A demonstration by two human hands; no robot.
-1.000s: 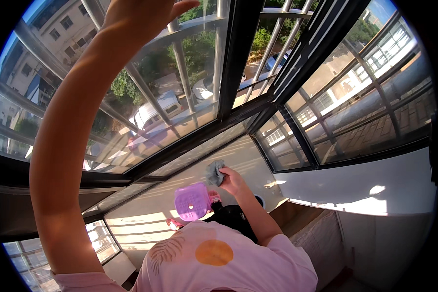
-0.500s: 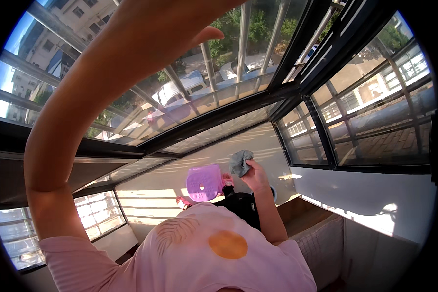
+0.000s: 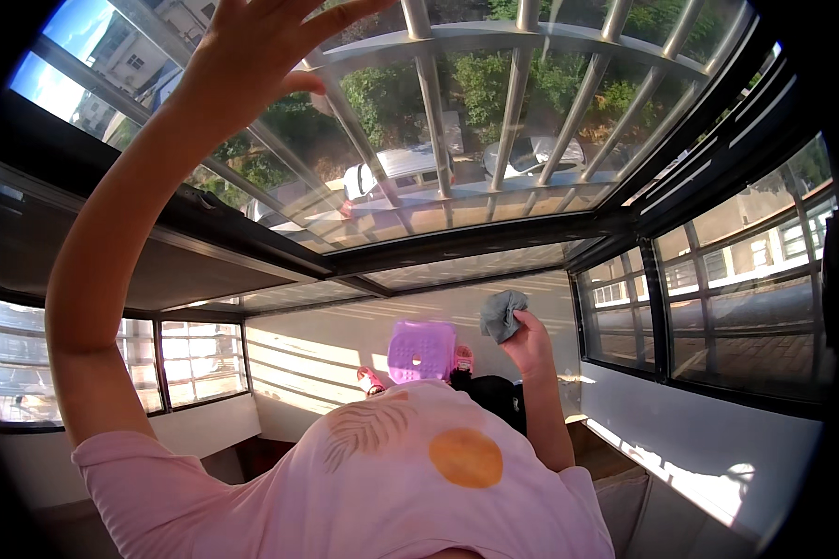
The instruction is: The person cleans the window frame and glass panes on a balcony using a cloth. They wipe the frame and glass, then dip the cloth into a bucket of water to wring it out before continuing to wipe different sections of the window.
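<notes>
Your left hand [image 3: 252, 47] is raised high with fingers spread wide and nothing in it, palm laid flat on the glass [image 3: 494, 121], apparently to brace you as you lean toward the window. Your right hand [image 3: 529, 343] hangs low by your hip, fingers curled round one grey cloth [image 3: 502, 315] that bunches up above the fist; it is held clear of the pane, not pressed to it. Beside it, against the front of your pink shirt, sits one purple basket [image 3: 421, 350], just left of the cloth; what holds it up I cannot tell. Beyond the glass run pale bars [image 3: 427, 84], at least four of them, and below them two cars [image 3: 396, 168] stand parked in the street, side by side.
</notes>
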